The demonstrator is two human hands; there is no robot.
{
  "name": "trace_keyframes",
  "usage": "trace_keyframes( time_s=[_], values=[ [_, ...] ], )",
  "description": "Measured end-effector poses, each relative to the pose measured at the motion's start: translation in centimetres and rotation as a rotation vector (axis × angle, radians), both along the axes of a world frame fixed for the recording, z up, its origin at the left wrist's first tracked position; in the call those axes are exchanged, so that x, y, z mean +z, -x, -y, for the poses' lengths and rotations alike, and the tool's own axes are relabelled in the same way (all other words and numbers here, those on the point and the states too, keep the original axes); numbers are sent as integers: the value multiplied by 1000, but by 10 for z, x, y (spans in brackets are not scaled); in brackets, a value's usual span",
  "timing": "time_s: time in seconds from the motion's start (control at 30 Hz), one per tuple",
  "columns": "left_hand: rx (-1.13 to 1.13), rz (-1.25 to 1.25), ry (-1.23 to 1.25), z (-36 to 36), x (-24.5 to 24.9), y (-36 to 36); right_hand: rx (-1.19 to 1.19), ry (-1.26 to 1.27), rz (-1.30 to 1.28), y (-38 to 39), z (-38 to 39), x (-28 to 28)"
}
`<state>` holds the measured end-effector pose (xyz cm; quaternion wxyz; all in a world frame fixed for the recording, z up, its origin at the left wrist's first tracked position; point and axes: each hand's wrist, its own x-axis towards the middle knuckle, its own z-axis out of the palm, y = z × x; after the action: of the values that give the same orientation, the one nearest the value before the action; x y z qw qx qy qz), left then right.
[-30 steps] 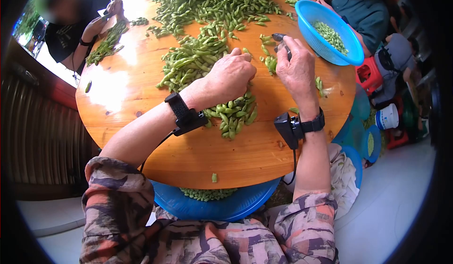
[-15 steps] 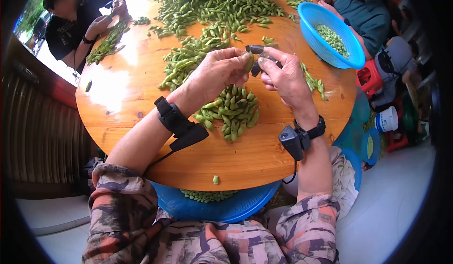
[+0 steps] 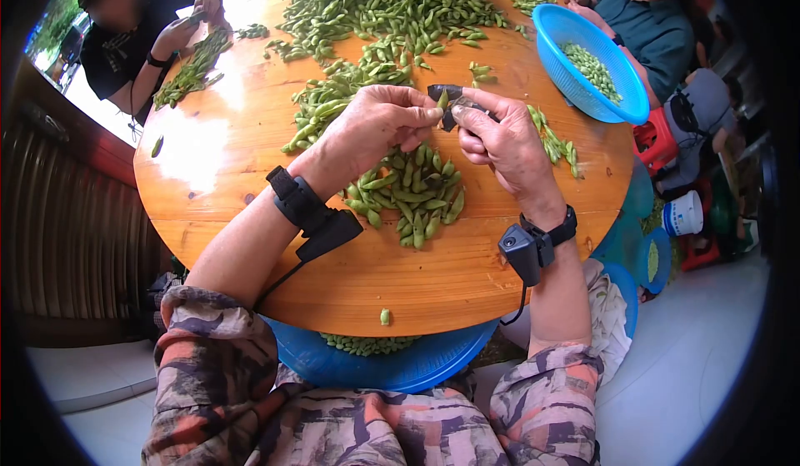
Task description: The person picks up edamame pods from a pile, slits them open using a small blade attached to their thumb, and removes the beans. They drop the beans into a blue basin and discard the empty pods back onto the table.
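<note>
My left hand [image 3: 379,124] is closed, thumb and fingers pinching a green soybean pod [image 3: 442,100] above the table. My right hand [image 3: 510,141] meets it from the right, its thumb and forefinger in black finger covers [image 3: 448,91] and closed on the same pod. Part of the pod is hidden by the fingers. Just below the hands lies a small pile of pods [image 3: 412,195], and a longer heap of pods [image 3: 321,104] runs beyond my left hand. A blue basin [image 3: 417,374] with shelled beans [image 3: 367,345] sits under the table edge near my lap.
A large mound of pods [image 3: 383,4] covers the far part of the round wooden table [image 3: 333,283]. At right stands a blue basket [image 3: 621,104] holding shelled beans. One person [image 3: 133,33] sits at the far left, another [image 3: 658,33] at the far right. A single bean [image 3: 385,317] lies near the front edge.
The pod between my hands has turned more upright, and my left fingertips sit lower on it. More pod pieces lie on the table beyond my right hand.
</note>
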<state>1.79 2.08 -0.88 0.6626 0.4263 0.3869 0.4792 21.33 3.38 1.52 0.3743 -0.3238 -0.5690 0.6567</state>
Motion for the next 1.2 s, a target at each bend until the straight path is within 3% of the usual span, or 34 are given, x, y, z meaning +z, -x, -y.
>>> trace_keyframes(
  time_s=[0.37,0.53,0.77,0.83,0.87,0.9,0.97,1.17,1.2],
  values=[
    [-29,-95,-32,-3,1,6,56,37,3,-3,-3,3],
    [-165,298,16,-2,-5,6,180,170,-196,-12,-8,4],
    [-148,437,25,3,-8,-9,173,163,-260,-13,-11,1],
    [-63,283,-18,7,2,-15,113,111,-208,-10,-9,2],
    [-64,94,-153,6,2,-13,111,112,-207,-7,-9,0],
    [-64,95,-152,6,2,-13,91,106,-201,-5,-9,-4],
    [84,-263,-239,8,4,-11,74,102,-195,-1,-7,-8],
    [212,-411,-240,10,0,-19,-25,-27,-167,8,-3,-14],
    [317,-563,-399,8,-5,-22,-78,-42,-144,11,-2,-17]
  ],
)
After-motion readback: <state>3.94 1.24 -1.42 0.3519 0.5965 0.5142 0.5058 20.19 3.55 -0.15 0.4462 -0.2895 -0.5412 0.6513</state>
